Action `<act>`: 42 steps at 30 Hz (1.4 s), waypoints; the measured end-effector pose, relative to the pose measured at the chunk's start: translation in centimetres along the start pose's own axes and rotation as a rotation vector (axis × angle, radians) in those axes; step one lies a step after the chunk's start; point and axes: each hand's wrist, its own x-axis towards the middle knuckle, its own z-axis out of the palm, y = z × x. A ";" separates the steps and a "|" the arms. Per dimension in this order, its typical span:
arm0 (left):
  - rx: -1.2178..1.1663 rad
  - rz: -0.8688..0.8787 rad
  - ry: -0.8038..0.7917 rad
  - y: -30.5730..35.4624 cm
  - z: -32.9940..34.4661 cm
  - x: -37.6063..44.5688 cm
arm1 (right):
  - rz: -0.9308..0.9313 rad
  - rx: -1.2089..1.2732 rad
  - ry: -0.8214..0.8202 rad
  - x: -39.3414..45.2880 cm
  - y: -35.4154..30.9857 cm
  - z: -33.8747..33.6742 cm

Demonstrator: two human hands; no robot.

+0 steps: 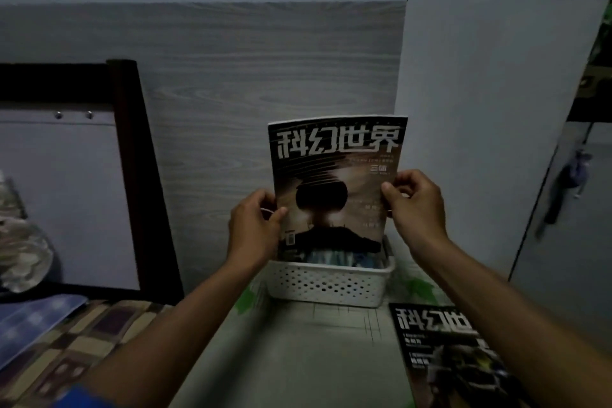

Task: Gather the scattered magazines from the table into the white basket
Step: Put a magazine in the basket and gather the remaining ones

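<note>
Your tabletop (298, 358) carries two things — the white basket (328, 285) at its far edge, and one magazine (447, 358) lying flat near the right.

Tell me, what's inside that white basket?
The magazine, held upright by the left hand and right hand, stands in the white basket. Something bluish shows above the rim; the cover hides what else is in there.
</note>
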 end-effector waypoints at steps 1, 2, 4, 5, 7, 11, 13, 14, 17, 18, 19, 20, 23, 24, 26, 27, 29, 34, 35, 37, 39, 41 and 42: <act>0.005 -0.020 -0.014 -0.9 0.8 0.3 | 0.017 -0.026 0.003 0.2 1.0 0.5; 0.009 -0.038 -0.026 -1.7 1.5 0.4 | 0.038 -0.049 0.001 0.3 2.0 0.8; 0.026 -0.084 -0.057 -3.4 2.6 0.3 | 0.081 -0.092 -0.019 0.1 3.9 1.3; 0.036 -0.107 -0.075 -4.1 2.9 0.0 | 0.083 -0.115 -0.032 -0.1 4.7 1.4; 0.065 -0.139 -0.106 -5.4 3.4 -0.6 | 0.057 -0.164 -0.052 -0.6 6.1 1.8; 0.054 -0.172 -0.082 -6.1 3.6 -0.8 | -0.054 -0.350 0.006 -1.3 7.6 2.1; 0.059 -0.172 -0.075 -6.1 3.7 -0.9 | -0.147 -0.540 -0.005 -1.2 7.9 2.2; 0.074 -0.155 -0.097 -6.0 3.9 -1.0 | -0.194 -0.621 -0.021 -1.1 8.0 2.1; 0.158 -0.087 -0.195 -5.5 4.2 -1.6 | -0.224 -0.762 -0.126 -0.5 7.8 1.4; 0.178 -0.079 -0.213 -5.1 4.2 -1.8 | -0.202 -0.815 -0.185 -0.6 7.6 1.0; 0.194 -0.079 -0.222 -4.6 4.2 -2.0 | -0.174 -0.866 -0.253 -0.9 7.4 0.6; 0.225 -0.075 -0.221 -4.1 4.1 -2.5 | -0.140 -0.878 -0.318 -1.3 7.4 0.4; 0.410 0.125 -0.178 -1.6 3.6 -5.8 | 0.056 -0.580 -0.393 -3.3 7.2 -1.6; 0.406 0.219 -0.187 -0.6 3.4 -7.8 | 0.096 -0.458 -0.362 -4.2 7.0 -2.9; 0.319 0.313 -0.281 1.0 3.3 -12.6 | 0.125 -0.332 -0.293 -6.4 6.9 -5.8; 0.287 0.306 -0.357 1.8 3.3 -15.1 | 0.122 -0.363 -0.298 -7.7 6.9 -7.4; 0.296 0.237 -0.528 3.5 4.1 -20.0 | 0.064 -0.597 -0.425 -10.5 6.9 -10.1; 0.478 0.246 -0.752 7.7 6.5 -27.7 | 0.051 -0.981 -0.638 -14.8 5.9 -16.6; 0.499 0.260 -0.744 7.9 6.4 -28.3 | 0.097 -1.108 -0.636 -15.3 5.9 -18.3; 0.532 0.253 -0.710 8.1 5.7 -29.0 | 0.241 -1.322 -0.637 -16.7 6.4 -21.8; 0.511 0.230 -0.675 8.4 5.2 -29.6 | 0.396 -1.323 -0.627 -18.7 7.2 -23.6; 0.437 0.165 -0.659 9.1 4.8 -30.3 | 0.431 -1.269 -0.566 -20.5 7.7 -23.8; 0.393 0.115 -0.660 9.3 4.6 -30.5 | 0.427 -1.243 -0.530 -21.2 7.8 -23.7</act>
